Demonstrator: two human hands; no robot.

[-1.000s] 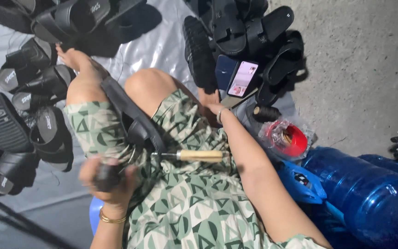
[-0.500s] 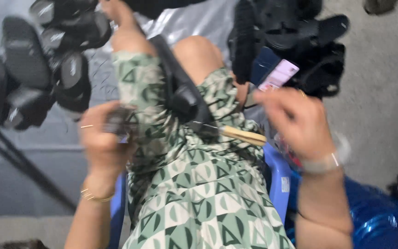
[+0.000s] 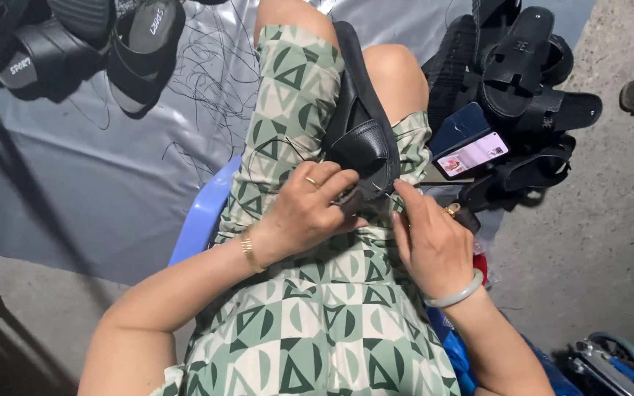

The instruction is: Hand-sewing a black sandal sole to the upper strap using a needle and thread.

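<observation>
So the black sandal [image 3: 361, 128] lies lengthwise on the person's lap, wedged between the knees on the green patterned dress [image 3: 317, 315], heel end toward the body. Everything else I'll place off that sandal.

Left hand [image 3: 306, 213] sits right at its heel end, fingers curled and pinching the edge of the sole; there's a ring and a gold bracelet on that side. Right hand [image 3: 431, 246] is just beside it on the other side, forefinger and thumb pressed together at the heel edge. It seems to nip something thin, but it's too small to tell what. That wrist has one pale green bangle.

To the right of the sandal there's one smartphone [image 3: 472, 154], a lit rectangle with pinkish-white blocks on screen, propped on a pile of black sandals [image 3: 522, 81]. I can't count that pile cleanly. Up and left of the lap sandal, three or so more black sandals [image 3: 75, 44] with white lettering on the footbeds lie on a grey plastic sheet [image 3: 75, 176], with loose black threads [image 3: 207, 81] scattered between. A blue plastic stool [image 3: 203, 213] peeks out under the dress.
</observation>
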